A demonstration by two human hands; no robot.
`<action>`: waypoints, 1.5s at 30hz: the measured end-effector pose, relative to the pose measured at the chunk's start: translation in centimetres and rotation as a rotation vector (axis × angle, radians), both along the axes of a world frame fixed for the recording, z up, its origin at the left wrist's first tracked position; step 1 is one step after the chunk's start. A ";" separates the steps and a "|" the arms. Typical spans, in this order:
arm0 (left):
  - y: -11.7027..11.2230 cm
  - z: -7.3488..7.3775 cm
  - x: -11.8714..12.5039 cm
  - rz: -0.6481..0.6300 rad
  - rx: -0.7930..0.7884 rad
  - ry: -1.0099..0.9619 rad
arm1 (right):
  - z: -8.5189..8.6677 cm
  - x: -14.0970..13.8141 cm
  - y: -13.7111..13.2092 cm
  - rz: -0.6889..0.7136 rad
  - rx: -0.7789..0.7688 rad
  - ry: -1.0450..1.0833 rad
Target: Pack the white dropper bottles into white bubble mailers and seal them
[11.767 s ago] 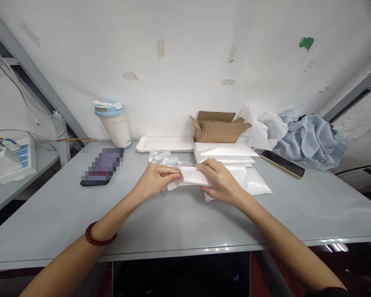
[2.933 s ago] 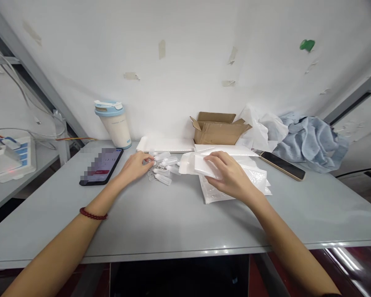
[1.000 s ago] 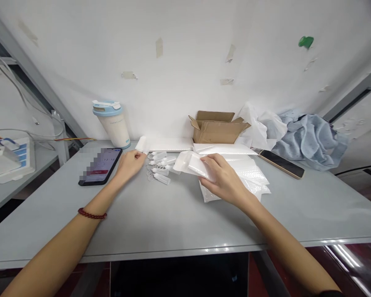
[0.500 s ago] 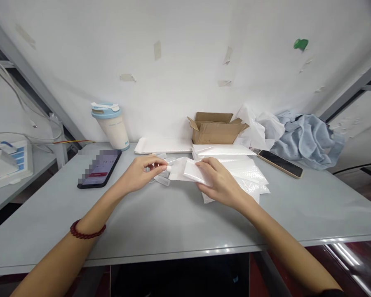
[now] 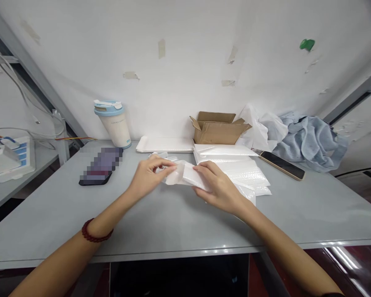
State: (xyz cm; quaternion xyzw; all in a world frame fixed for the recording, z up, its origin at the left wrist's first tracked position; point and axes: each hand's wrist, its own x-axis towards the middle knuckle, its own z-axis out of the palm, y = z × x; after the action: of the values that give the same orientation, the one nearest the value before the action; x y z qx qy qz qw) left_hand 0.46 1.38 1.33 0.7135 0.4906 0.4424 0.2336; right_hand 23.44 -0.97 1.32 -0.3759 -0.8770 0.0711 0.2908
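Observation:
My right hand [image 5: 218, 185] is closed around a white bubble mailer [image 5: 194, 176], thumb below and fingers on top. The mailer's thin flap [image 5: 174, 175] points left, toward my other hand. At the flap's mouth, my left hand [image 5: 153, 173] has thumb and forefinger pinched together; what lies between the fingertips is hidden. Some clear plastic pieces [image 5: 170, 157] lie on the table just behind the left fingers, partly covered. Beneath and beyond my right hand spreads a pile of white bubble mailers [image 5: 244, 169].
Along the wall stand a tilted cup with a blue lid [image 5: 113, 126], a white mailer stack [image 5: 165, 144], an open cardboard box [image 5: 219, 132], a white plastic bag [image 5: 259, 128] and a blue cloth [image 5: 312, 140]. Phones lie left [image 5: 100, 167] and right [image 5: 282, 166].
My left fingertips have moved slightly right, onto the mailer's flap end. A small white thing seen at them earlier is now hidden. The right hand keeps hold of the mailer.

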 end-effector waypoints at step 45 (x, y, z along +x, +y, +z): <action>0.8 -1.2 0.1 -0.142 -0.354 -0.246 | -0.5 0.1 0.1 0.052 0.013 0.000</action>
State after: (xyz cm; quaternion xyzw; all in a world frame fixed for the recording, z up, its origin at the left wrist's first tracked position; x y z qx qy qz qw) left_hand 0.57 2.17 0.18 0.6348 0.4772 0.4153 0.4437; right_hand 23.58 -0.85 0.82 -0.3511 -0.8868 0.0729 0.2913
